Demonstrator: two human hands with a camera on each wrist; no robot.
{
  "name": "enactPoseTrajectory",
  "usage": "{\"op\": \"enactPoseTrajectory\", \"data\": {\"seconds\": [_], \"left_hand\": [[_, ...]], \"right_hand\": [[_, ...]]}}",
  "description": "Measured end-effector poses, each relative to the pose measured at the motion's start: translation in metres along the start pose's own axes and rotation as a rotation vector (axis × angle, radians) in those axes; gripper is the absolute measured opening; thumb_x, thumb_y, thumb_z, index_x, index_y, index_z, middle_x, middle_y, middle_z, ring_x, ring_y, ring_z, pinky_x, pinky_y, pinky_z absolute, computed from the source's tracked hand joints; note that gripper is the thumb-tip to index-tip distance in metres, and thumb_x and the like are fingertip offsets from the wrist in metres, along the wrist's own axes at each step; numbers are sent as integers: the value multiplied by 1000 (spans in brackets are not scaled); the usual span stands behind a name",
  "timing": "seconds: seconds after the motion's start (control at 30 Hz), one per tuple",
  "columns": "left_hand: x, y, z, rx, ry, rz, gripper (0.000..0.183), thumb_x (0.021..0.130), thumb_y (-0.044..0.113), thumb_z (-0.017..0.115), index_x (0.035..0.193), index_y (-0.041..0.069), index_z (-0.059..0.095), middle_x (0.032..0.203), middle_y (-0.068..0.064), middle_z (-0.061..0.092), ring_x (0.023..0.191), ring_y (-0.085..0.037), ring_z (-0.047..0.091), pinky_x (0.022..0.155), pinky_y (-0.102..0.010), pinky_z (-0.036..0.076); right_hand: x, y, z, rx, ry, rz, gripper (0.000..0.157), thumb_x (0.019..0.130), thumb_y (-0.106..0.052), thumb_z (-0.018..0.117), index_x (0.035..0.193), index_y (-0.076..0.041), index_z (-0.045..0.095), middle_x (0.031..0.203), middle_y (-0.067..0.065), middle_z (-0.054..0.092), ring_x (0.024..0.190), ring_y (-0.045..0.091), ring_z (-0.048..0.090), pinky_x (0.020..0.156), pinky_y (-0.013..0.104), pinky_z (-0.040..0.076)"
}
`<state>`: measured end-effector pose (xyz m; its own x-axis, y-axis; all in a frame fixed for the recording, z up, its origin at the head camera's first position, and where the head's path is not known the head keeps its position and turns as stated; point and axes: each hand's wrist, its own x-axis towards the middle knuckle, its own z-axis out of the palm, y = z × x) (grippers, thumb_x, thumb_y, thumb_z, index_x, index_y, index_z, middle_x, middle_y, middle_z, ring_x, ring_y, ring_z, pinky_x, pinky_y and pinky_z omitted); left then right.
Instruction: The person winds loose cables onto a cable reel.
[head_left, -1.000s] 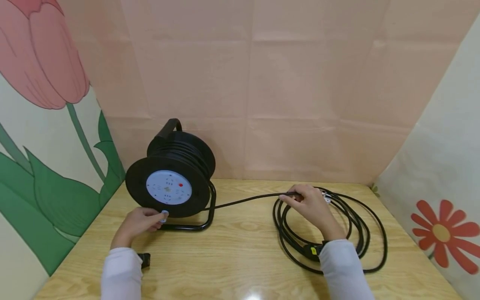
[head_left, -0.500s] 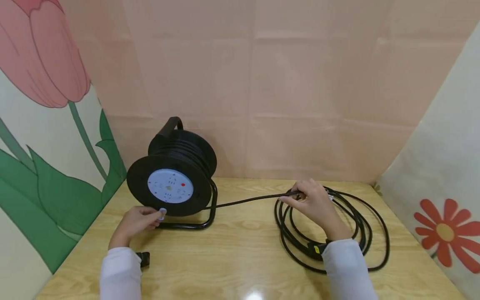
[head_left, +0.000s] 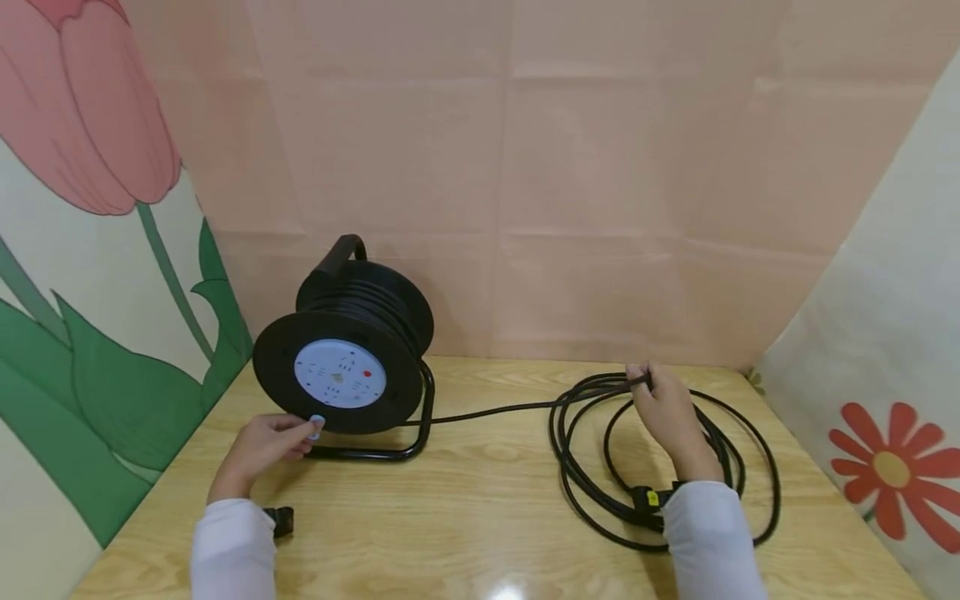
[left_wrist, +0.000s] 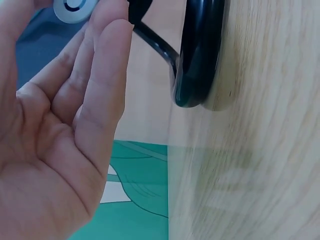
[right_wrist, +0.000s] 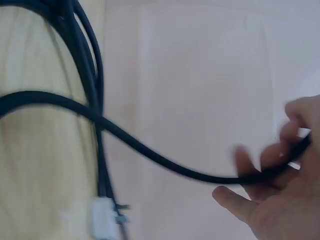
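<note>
left hand (head_left: 258, 446): thumb and fingers nearly closed, pinching the pale knob (head_left: 317, 425), presumably because this small piece, set near the rim, gives more leverage than the hub would. just beyond and to the right of this hand, the black reel (head_left: 337, 327) rests on its tubular stand (head_left: 367, 455), which seems meant to hold the drum off the table (head_left: 480, 533); the pale socket plate (head_left: 339, 372) faces the person. from the reel a cable (head_left: 487, 412) runs low across to the right hand (head_left: 670, 421), whose fingers bend loosely round it, a light hold that would likely guide the line without kinking it. beneath and around this hand lies the loose coil (head_left: 561, 454), its wide loops probably so laid to avoid tangles; a white piece (right_wrist: 104, 218) at its strands is too blurred to identify
</note>
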<state>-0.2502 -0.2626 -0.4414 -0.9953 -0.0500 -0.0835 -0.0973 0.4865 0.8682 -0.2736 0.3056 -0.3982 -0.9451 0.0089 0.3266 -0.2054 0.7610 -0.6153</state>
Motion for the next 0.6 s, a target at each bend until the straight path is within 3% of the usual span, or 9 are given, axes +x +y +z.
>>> {"op": "enactPoseTrajectory", "data": {"seconds": [0.1, 0.23, 0.4, 0.5, 0.6], "left_hand": [[-2, 0, -2, -1, 9, -4, 53, 91, 47, 73, 103, -4, 73, 95, -13, 73, 86, -25, 70, 77, -34, 59], [-6, 0, -7, -12, 35, -6, 55, 91, 46, 72, 107, -6, 71, 97, -13, 73, 89, -27, 71, 81, -36, 59], [-7, -1, -12, -55, 65, -4, 54, 93, 41, 71, 111, -10, 68, 97, -14, 73, 90, -26, 71, 80, -35, 60], [-7, -1, -13, -76, 77, -4, 55, 94, 41, 69, 114, -11, 66, 97, -13, 73, 90, -25, 71, 81, -35, 59], [-6, -1, -14, -98, 83, -3, 56, 96, 40, 68, 117, -11, 65, 97, -12, 73, 90, -23, 72, 82, -35, 59]], "right_hand": [[-3, -15, -8, 63, -30, -50, 30, 109, -31, 34, 102, -2, 35, 89, 13, 35, 69, 26, 35, 58, 35, 32], [-10, -31, -22, 121, -76, -130, 27, 110, -29, 34, 109, -2, 33, 90, 13, 33, 69, 25, 33, 57, 34, 31], [-13, -33, -23, 160, 2, -209, 35, 110, -31, 37, 126, 0, 39, 94, 13, 41, 73, 23, 39, 58, 31, 35], [-8, -24, -11, 123, 107, -175, 37, 107, -38, 44, 128, -8, 48, 87, 10, 50, 67, 21, 47, 54, 29, 40], [-3, -12, 2, 91, 145, -55, 42, 102, -52, 49, 108, -11, 57, 80, 11, 52, 66, 21, 59, 53, 28, 50]]}}
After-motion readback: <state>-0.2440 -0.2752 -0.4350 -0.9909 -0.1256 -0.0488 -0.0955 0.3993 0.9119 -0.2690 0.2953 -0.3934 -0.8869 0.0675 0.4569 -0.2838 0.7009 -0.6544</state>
